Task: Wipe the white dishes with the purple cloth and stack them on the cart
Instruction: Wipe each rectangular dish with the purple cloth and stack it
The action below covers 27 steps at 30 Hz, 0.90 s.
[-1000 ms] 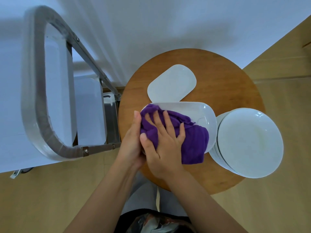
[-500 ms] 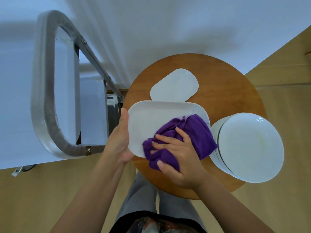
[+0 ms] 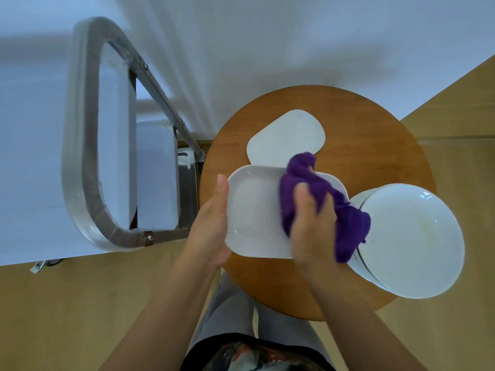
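A white rectangular dish is held above the round wooden table. My left hand grips its left edge, thumb on the rim. My right hand grips the bunched purple cloth against the dish's right half. Behind it lies a second white rectangular dish flat on the table. A stack of round white plates sits at the table's right edge.
The metal cart stands left of the table, its curved handle rising toward me. A white wall fills the top of the view. Wooden floor lies below and to the right. My legs are under the table's near edge.
The dish has been lifted and drawn toward me. My right hand swept the purple cloth from the dish's left side to its right and upper part. My left hand shifted along the left rim.
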Each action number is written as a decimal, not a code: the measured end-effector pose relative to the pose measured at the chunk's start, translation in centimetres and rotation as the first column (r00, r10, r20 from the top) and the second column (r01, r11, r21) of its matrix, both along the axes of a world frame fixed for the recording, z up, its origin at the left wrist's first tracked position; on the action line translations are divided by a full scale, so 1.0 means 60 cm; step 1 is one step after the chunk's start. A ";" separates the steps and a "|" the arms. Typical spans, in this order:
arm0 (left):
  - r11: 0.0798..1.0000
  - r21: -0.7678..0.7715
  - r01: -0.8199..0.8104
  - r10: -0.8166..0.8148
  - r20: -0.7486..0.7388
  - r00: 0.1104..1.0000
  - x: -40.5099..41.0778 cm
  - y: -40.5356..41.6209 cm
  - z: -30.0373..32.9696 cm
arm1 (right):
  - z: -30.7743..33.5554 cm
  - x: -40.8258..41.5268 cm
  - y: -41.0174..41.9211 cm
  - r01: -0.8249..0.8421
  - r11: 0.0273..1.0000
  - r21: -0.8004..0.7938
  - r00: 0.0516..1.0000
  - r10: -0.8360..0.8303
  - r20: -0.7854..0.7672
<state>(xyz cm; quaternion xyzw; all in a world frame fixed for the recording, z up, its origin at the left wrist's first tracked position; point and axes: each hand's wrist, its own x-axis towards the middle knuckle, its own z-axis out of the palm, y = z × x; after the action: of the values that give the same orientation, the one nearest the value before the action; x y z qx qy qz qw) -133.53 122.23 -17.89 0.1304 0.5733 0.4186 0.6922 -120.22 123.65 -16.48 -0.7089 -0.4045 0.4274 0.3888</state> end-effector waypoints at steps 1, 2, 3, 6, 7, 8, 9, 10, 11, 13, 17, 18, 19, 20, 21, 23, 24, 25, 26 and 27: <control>1.000 0.020 0.011 -0.011 0.009 1.000 0.002 0.002 0.003 | -0.004 -0.019 -0.004 -0.119 0.993 -0.020 0.986 0.120 0.119; 0.999 0.035 0.012 -0.012 0.005 1.000 0.004 0.003 0.005 | -0.009 -0.036 -0.009 -0.219 0.975 -0.033 0.948 0.220 0.230; 0.999 0.048 0.010 -0.010 -0.002 1.000 0.006 0.003 0.005 | -0.013 -0.051 -0.014 -0.299 0.953 -0.042 0.900 0.297 0.319; 0.999 0.031 -0.040 0.038 0.043 0.998 0.007 -0.002 0.000 | -0.021 -0.076 -0.034 -0.505 0.863 -0.033 0.769 0.466 0.438; 0.997 0.000 -0.073 0.073 0.077 0.994 0.003 -0.004 -0.001 | -0.023 -0.077 -0.041 -0.559 0.829 -0.022 0.742 0.512 0.432; 0.995 -0.025 -0.098 0.101 0.119 0.988 -0.001 -0.006 -0.002 | -0.023 -0.076 -0.043 -0.600 0.800 -0.012 0.729 0.553 0.402; 0.993 -0.038 -0.110 0.115 0.159 0.980 -0.006 -0.007 -0.004 | -0.024 -0.072 -0.041 -0.631 0.776 -0.004 0.725 0.591 0.353; 0.992 -0.042 -0.116 0.122 0.192 0.974 -0.010 -0.007 -0.004 | -0.024 -0.067 -0.037 -0.656 0.755 -0.002 0.724 0.629 0.285; 0.991 -0.049 -0.122 0.130 0.202 0.971 -0.013 -0.007 -0.003 | -0.024 -0.062 -0.032 -0.669 0.744 -0.003 0.727 0.654 0.209; 0.987 -0.082 -0.138 0.150 0.172 0.974 -0.015 0.000 0.000 | -0.022 -0.051 -0.027 -0.683 0.731 -0.012 0.726 0.680 0.103; 0.980 -0.145 -0.136 0.145 0.053 0.988 -0.020 0.015 0.008 | -0.017 -0.028 -0.040 -0.811 0.585 0.003 0.583 0.808 0.081; 0.981 -0.147 -0.123 0.130 0.037 0.991 -0.020 0.018 0.009 | -0.016 -0.022 -0.041 -0.845 0.535 -0.009 0.533 0.842 0.082; 0.982 -0.149 -0.118 0.124 0.027 0.992 -0.020 0.019 0.009 | -0.014 -0.017 -0.041 -0.872 0.488 -0.032 0.484 0.871 0.078; 0.981 -0.152 -0.124 0.128 0.017 0.992 -0.019 0.020 0.009 | -0.013 -0.011 -0.042 -0.891 0.452 -0.050 0.448 0.891 0.072; 0.978 -0.154 -0.139 0.141 0.008 0.990 -0.019 0.021 0.010 | -0.013 -0.007 -0.043 -0.901 0.430 -0.061 0.426 0.902 0.074; 0.972 -0.163 -0.171 0.173 -0.005 0.985 -0.021 0.024 0.009 | -0.014 -0.005 -0.049 -0.902 0.421 -0.091 0.406 0.901 0.153; 0.969 -0.170 -0.179 0.180 -0.005 0.984 -0.020 0.026 0.009 | -0.014 -0.006 -0.053 -0.893 0.439 -0.103 0.405 0.881 0.244; 0.966 -0.180 -0.185 0.187 -0.004 0.982 -0.018 0.026 0.009 | -0.015 -0.007 -0.057 -0.879 0.468 -0.091 0.409 0.838 0.362; 0.962 -0.193 -0.195 0.198 -0.008 0.980 -0.015 0.026 0.008 | -0.017 -0.010 -0.061 -0.863 0.503 -0.047 0.414 0.758 0.504; 0.956 -0.204 -0.212 0.212 -0.022 0.977 -0.011 0.025 0.008 | -0.021 -0.013 -0.064 -0.849 0.528 0.008 0.412 0.654 0.634</control>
<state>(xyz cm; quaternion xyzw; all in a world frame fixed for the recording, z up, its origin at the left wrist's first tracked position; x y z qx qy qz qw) -134.20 123.73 -17.42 -0.0040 0.6243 0.4289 0.6529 -121.01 119.80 -17.73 -0.4593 -0.8418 0.2544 0.1252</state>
